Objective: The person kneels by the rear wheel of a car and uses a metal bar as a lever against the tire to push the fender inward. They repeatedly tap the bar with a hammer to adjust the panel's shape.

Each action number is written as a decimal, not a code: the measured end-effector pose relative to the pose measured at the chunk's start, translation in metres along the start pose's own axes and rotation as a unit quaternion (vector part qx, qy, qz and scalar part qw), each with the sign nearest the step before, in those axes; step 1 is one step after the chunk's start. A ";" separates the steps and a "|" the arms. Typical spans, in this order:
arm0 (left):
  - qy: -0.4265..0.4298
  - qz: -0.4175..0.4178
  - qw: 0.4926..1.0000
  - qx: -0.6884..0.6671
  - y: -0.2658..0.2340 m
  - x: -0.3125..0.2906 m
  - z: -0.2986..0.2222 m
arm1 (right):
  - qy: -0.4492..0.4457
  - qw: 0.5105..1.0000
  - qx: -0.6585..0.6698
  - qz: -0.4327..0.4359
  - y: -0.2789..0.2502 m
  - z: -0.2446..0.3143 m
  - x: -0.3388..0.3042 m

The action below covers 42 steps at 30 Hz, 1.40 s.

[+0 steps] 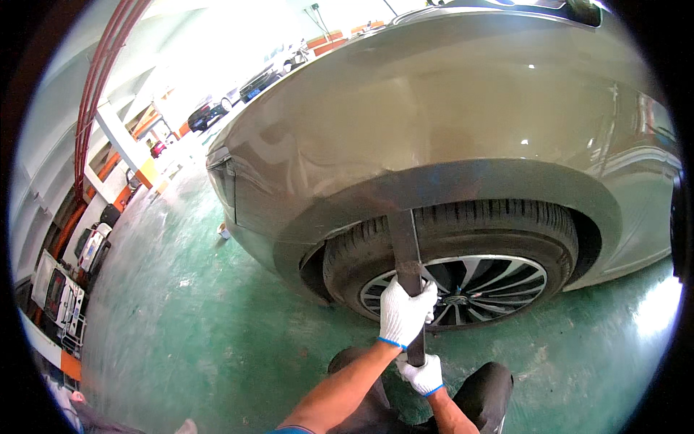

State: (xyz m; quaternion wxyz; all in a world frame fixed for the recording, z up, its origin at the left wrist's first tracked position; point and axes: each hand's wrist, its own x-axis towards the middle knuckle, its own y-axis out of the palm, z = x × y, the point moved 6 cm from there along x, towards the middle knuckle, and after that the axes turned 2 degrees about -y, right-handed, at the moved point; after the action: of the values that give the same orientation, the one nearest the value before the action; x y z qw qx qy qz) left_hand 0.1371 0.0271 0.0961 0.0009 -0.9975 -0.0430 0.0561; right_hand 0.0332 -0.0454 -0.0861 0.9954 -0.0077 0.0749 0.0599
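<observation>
Both my hands wear white knit gloves with blue cuffs and grip a long, flat, dark bar [406, 242]. My left hand [407, 312] wraps round its middle, and my right hand [421, 374] holds it near the lower end. The bar stands nearly upright in front of the tire [499, 217]. Its upper end meets the lip of the wheel arch [463, 181]; whether it reaches behind the lip is hidden. Above, the bronze-grey car fender [434, 108] shows creases and uneven reflections toward its left side.
A multi-spoke wheel rim [506, 286] is just beyond my hands. My bent knees [488, 394] are below, over the green floor [195, 304]. A small pot [223, 231] stands by the bumper. Parked cars [210, 112] and a white vehicle part [58, 296] are farther off.
</observation>
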 end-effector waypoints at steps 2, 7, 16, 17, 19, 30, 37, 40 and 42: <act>0.001 0.001 1.000 0.009 0.000 0.000 0.000 | -0.011 0.999 -0.034 0.003 -0.001 -0.005 0.002; 0.034 -0.007 0.998 0.046 -0.001 0.005 -0.007 | -0.068 0.995 -0.068 0.022 0.006 -0.022 0.025; 0.000 -0.010 1.000 -0.012 0.001 -0.004 -0.004 | 0.032 0.997 0.059 0.026 0.002 0.001 -0.009; -0.003 -0.011 1.000 -0.014 0.001 -0.004 -0.004 | 0.031 0.997 0.062 0.019 0.001 0.000 -0.011; 0.005 0.002 1.000 -0.018 0.001 -0.004 -0.004 | 0.028 0.997 0.068 0.006 0.003 -0.002 -0.013; 0.001 -0.050 0.998 0.045 -0.001 -0.010 -0.001 | -0.045 0.997 -0.032 -0.054 0.007 -0.004 -0.003; 0.035 -0.032 0.996 0.070 -0.011 0.000 0.003 | -0.121 0.988 -0.076 -0.063 0.022 -0.018 0.024; 0.011 -0.029 0.998 0.061 -0.011 -0.003 0.007 | -0.078 0.994 -0.062 -0.039 0.024 -0.021 0.017; 0.009 -0.020 0.999 0.041 -0.010 -0.005 0.007 | -0.063 0.996 -0.057 -0.006 0.023 -0.020 0.010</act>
State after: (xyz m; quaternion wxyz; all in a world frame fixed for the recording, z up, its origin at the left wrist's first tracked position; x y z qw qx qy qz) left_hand 0.1307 0.0369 0.0901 0.0433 -0.9960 -0.0609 0.0488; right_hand 0.0376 -0.0217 -0.1073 0.9964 -0.0611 0.0081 0.0587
